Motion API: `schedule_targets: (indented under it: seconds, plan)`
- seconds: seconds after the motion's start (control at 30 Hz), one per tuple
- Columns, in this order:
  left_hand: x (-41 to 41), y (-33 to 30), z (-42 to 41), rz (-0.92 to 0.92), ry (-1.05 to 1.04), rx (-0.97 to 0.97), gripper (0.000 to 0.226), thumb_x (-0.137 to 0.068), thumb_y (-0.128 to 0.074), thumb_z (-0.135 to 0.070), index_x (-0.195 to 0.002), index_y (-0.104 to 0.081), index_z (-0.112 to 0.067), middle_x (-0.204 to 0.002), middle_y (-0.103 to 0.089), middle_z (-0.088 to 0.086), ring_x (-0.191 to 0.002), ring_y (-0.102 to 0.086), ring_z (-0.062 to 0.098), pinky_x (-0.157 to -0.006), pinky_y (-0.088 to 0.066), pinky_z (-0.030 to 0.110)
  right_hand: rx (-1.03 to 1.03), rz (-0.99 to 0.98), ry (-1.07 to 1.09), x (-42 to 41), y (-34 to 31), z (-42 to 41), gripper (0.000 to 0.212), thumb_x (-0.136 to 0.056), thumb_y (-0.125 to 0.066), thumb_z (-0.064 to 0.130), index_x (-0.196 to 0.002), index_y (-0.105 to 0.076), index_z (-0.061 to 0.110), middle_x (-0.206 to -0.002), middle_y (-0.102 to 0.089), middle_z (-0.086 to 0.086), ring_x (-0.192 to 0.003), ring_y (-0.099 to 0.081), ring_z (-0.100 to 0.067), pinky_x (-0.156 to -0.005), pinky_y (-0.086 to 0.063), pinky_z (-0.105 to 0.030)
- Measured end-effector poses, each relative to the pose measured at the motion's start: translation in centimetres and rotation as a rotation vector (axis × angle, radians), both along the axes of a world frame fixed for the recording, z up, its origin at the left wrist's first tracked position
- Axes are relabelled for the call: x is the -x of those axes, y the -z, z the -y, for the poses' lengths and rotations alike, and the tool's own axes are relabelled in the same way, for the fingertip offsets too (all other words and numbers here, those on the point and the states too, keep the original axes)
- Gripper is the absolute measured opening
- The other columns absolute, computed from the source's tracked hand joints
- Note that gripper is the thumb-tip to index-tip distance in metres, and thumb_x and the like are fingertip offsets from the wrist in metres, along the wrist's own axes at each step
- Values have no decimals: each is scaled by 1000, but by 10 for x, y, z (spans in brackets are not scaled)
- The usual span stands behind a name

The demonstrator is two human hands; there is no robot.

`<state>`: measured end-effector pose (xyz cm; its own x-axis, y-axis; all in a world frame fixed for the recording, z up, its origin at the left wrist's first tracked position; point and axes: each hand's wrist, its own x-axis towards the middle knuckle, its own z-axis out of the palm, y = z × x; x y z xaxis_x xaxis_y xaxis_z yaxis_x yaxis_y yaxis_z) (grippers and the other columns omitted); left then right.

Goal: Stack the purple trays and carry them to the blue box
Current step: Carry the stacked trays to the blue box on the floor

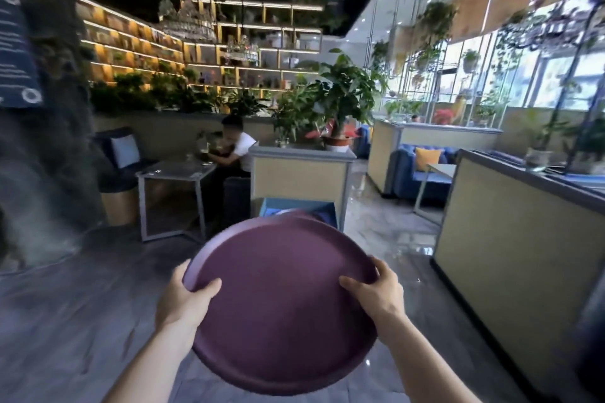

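While both hands grip its rim, round purple tray (281, 301), matte, tilted, w/ blue box (296, 207) behind

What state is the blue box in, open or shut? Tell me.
Open. The blue box shows its inner walls beyond the purple trays, with no lid over it. Whether it holds anything, I cannot tell.
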<state>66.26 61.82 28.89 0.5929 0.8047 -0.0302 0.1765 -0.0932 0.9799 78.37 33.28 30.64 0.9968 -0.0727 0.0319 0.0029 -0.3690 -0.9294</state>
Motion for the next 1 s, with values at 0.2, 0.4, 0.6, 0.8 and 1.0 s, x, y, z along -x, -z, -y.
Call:
schedule_targets:
  seconds: [0.2, 0.4, 0.6, 0.8, 1.0]
  plan:
    - [-69, 16, 27, -20, 51, 22, 74, -75, -83, -30, -140, -49, -35, -124, -66, 2, -102, -66, 31, -91, -55, 47, -8, -16, 38, -60, 20, 31, 89, -57, -89, 37, -138, -51, 30, -129, -65, -4, -119, -60, -28, -103, -48, -44]
    - [-113, 25, 39, -42, 48, 19, 72, -74, -84, -26, -138, -52, -31, -119, -67, 2, -100, -67, 28, -91, -56, 45, 12, -28, 41, -101, 32, 43, 91, -60, -89, 37, -141, -49, 26, -136, -61, -4, -125, -56, -27, -107, -44, -41]
    - [-155, 34, 29, -46, 51, 16, 72, -75, -84, -24, -139, -51, -30, -121, -66, 3, -102, -65, 29, -90, -54, 44, -4, -61, 40, -140, 46, 32, 92, -59, -88, 38, -142, -47, 28, -135, -61, -4, -123, -57, -27, -106, -45, -43]
    - [-212, 52, 4, -39, 56, 29, 71, -76, -83, -24, -139, -51, -30, -123, -65, 3, -102, -63, 29, -90, -53, 43, 7, -78, 46, -195, 60, 5, 93, -58, -89, 39, -141, -47, 30, -135, -61, -4, -123, -57, -28, -106, -45, -43]
    - [-301, 72, -48, -27, 96, 61, 71, -77, -82, -20, -141, -50, -27, -120, -65, 1, -104, -64, 28, -93, -52, 42, 19, -83, 62, -276, 76, -44, 92, -59, -89, 36, -141, -48, 28, -134, -62, -4, -122, -58, -26, -105, -45, -41]
